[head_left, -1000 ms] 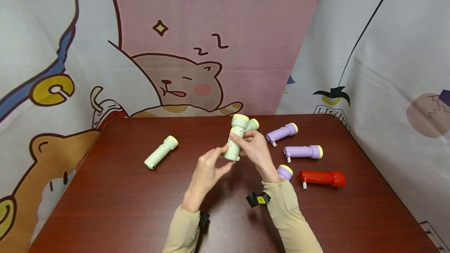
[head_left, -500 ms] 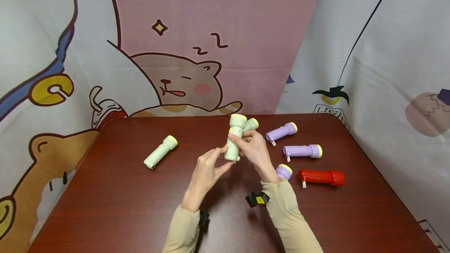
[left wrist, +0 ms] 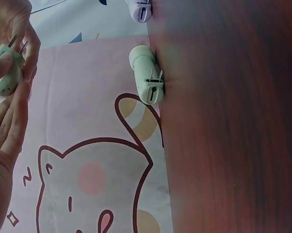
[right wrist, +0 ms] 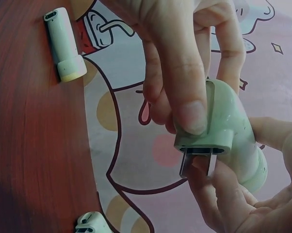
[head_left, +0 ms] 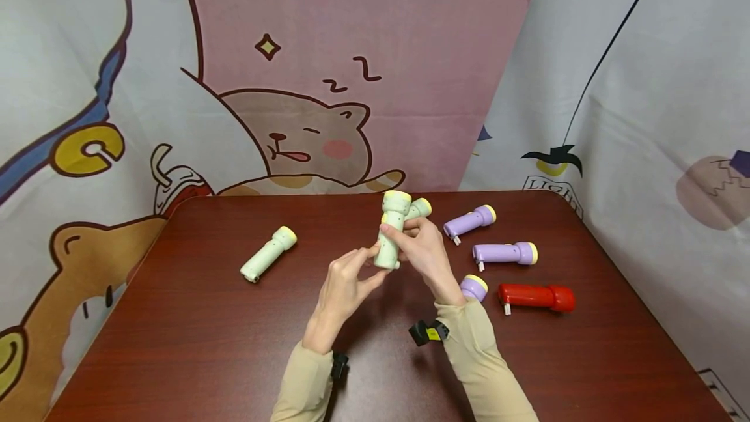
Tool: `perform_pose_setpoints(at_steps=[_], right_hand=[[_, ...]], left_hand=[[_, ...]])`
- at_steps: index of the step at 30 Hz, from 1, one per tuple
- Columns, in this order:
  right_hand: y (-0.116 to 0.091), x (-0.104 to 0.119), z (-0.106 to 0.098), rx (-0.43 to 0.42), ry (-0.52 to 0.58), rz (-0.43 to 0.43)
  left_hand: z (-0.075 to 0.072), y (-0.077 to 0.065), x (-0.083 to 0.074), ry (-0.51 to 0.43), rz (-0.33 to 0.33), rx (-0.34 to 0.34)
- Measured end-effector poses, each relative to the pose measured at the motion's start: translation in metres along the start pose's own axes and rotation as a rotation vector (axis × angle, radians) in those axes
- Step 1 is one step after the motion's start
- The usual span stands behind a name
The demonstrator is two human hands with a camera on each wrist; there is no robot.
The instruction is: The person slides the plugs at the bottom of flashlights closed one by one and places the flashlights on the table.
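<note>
Both hands hold a pale green flashlight (head_left: 390, 233) above the table, its yellow-rimmed head pointing up and away. My right hand (head_left: 426, 253) grips the barrel from the right, thumb across its front. From the left, my left hand (head_left: 342, 285) pinches the tail end with its fingertips. Two metal plug prongs (right wrist: 211, 162) stick out of that end in the right wrist view, beside the fingertips. Partly hidden behind the held one lies another pale green flashlight (left wrist: 146, 73), its prongs also out. A third pale green flashlight (head_left: 268, 254) lies at the left.
On the right of the brown table (head_left: 176, 350) lie purple flashlights (head_left: 505, 253), one partly covered by the right forearm, and a red flashlight (head_left: 536, 297). White plugs show on some. A printed cloth (head_left: 328, 12) hangs behind the far edge.
The held flashlight's head has shifted very slightly left since the first frame. Both hands stay almost in place, and the flashlights on the table have not moved.
</note>
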State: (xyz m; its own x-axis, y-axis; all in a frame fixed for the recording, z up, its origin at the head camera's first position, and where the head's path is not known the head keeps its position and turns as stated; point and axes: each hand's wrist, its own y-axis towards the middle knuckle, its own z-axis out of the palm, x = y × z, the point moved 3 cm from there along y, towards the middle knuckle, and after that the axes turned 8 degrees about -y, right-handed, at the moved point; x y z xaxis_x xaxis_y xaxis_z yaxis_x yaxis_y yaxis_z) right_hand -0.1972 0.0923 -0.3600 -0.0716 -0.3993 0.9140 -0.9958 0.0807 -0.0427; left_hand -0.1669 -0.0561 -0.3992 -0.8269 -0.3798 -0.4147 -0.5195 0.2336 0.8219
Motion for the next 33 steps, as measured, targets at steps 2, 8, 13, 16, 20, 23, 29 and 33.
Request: perform_pose_setpoints(at_steps=[2,8,13,16,20,23,29,33], right_hand=[[-0.0005,-0.0001,-0.0004,0.000,0.002,0.002],[-0.0004,-0.0010,0.0000,0.011,0.016,0.005],[-0.0004,-0.0019,0.0002,0.015,0.026,0.008],[-0.0006,-0.0025,0.0002,0.016,0.037,0.009],[-0.0009,-0.0031,0.0002,0.017,0.049,0.010],[-0.0010,-0.0032,0.0003,0.015,0.043,0.008],[-0.0015,-0.0029,-0.0005,0.009,0.029,0.006],[-0.0017,-0.0029,-0.0010,0.005,0.025,0.006]], left_hand=[[-0.0001,0.0003,-0.0003,-0.003,0.001,0.003],[-0.0008,0.0002,-0.0001,-0.025,-0.007,0.020],[-0.0009,-0.0007,0.0008,-0.038,-0.005,0.031],[-0.0011,-0.0006,0.0006,-0.055,-0.006,0.037],[-0.0012,-0.0007,0.0008,-0.069,-0.013,0.048],[-0.0013,-0.0009,0.0008,-0.070,-0.018,0.052],[-0.0023,-0.0012,0.0004,-0.071,-0.015,0.053],[-0.0023,-0.0008,0.0004,-0.073,-0.013,0.059]])
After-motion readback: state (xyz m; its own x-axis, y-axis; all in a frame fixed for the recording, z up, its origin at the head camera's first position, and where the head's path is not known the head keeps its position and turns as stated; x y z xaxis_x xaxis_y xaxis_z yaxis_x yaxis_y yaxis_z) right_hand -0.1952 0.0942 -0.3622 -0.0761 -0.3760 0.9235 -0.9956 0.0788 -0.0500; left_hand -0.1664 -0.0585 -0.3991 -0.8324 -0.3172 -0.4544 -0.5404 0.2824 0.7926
